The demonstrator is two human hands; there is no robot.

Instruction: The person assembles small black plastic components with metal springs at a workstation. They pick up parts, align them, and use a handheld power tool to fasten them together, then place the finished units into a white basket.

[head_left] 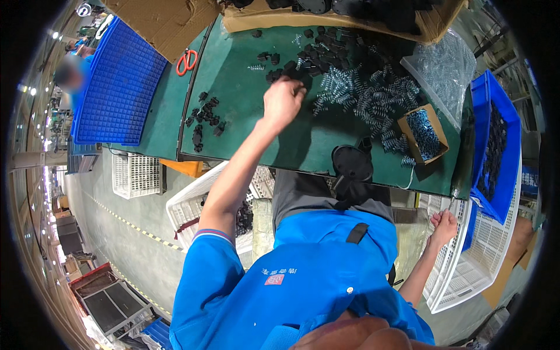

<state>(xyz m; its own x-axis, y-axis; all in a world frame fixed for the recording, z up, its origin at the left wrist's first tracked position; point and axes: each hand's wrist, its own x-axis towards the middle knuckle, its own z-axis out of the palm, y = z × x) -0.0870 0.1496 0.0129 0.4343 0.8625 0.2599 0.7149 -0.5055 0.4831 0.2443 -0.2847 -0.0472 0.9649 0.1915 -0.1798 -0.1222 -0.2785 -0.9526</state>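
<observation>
Left hand (283, 99) curls, fingers together, on black parts (303, 61); springs (361, 96) lie just right. Right hand (444, 224), loosely spread, touches a white crate (466, 268).

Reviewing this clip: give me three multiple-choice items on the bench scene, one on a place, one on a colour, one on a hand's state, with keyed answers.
1. Where does the left hand reach?
A. the small black parts on the green table
B. the scissors
C. the floor

2. What colour are the handles of the scissors?
A. yellow
B. red
C. white

3. How is the right hand?
A. gripping a spring
B. low, at the white crate, away from the table top
C. on the cardboard box

Answers: 1 A, its fingers meet the black pieces; 2 B, both loops are red; 3 B, it sits below the table edge by the crate's rim.
</observation>
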